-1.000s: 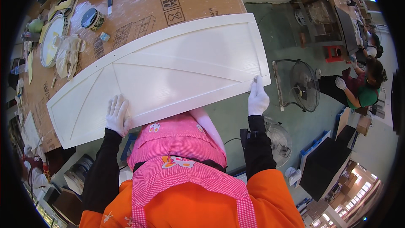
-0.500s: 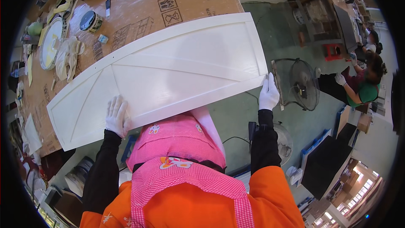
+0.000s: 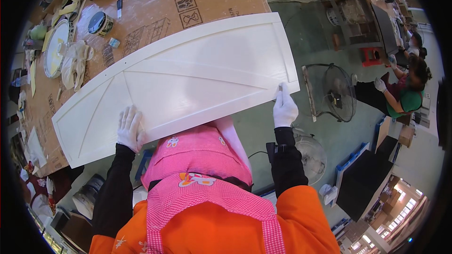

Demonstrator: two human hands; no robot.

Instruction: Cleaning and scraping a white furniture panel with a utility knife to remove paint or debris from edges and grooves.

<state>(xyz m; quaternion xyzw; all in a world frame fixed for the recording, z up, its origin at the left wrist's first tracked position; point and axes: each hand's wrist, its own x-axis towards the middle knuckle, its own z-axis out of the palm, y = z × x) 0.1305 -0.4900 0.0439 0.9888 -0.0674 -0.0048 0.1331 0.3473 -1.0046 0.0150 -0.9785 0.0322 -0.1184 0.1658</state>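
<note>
A long white cabinet-door-like panel (image 3: 188, 80), with raised frame strips and slanting strips, lies over the cardboard-covered table and reaches past its near edge. My left hand (image 3: 130, 129), in a white glove, rests flat on the panel's near left part, fingers stretched out. My gloved right hand (image 3: 285, 107) is at the near edge by the panel's right end. Its fingers are pinched together at the frame strip, with a small greyish bit showing at the tips that I cannot make out.
On the cardboard-covered table (image 3: 141, 9) stand a can (image 3: 100, 23) and a round white lid (image 3: 57, 49), beside crumpled gloves (image 3: 75, 63) and a scraper (image 3: 119, 7). A caged fan (image 3: 339, 93) stands to the right. Beyond it is another person (image 3: 405, 84).
My right hand has moved left from the panel's right end onto its near frame strip, fingers pinched. My left hand and the panel have stayed nearly still.
</note>
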